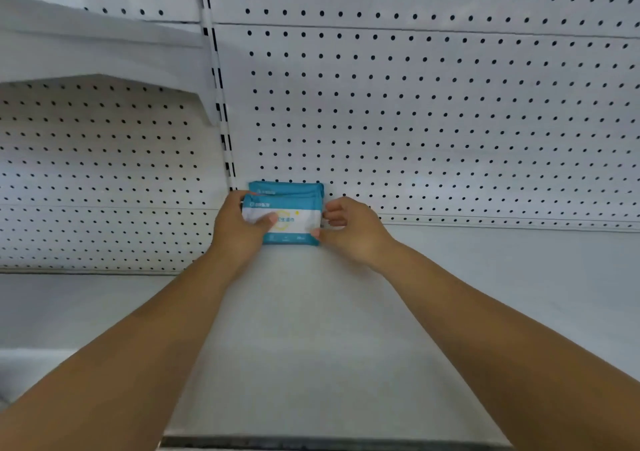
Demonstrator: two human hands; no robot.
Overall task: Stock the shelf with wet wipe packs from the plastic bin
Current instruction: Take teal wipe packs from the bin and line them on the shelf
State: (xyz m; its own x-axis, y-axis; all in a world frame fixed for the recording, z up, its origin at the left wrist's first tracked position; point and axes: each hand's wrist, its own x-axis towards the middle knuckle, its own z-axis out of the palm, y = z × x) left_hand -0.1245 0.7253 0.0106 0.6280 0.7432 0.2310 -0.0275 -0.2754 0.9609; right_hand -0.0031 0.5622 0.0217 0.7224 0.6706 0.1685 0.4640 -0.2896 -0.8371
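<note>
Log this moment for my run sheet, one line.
stage: placing | left hand: on front pack | right hand: at its edge | shelf: packs against back

A shop: white pegboard-backed shelving (450, 121) holding wet wipe packs (287, 208)

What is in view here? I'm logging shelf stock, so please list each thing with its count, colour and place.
Teal-and-white plastic wet wipe packs: at least two, teal with white label; standing at the back of the shelf against the rear panel, the front one held between both hands, another close behind it.
White metal shelf board: one, white; runs from the near edge back to the panel.
White perforated metal back panel: white with dark holes; behind the shelf.
White slotted upright post: one, white with black slots; left of the packs.
Left hand: one; fingers on the front pack's left end.
Right hand: one; fingers touching the pack's right end.
</note>
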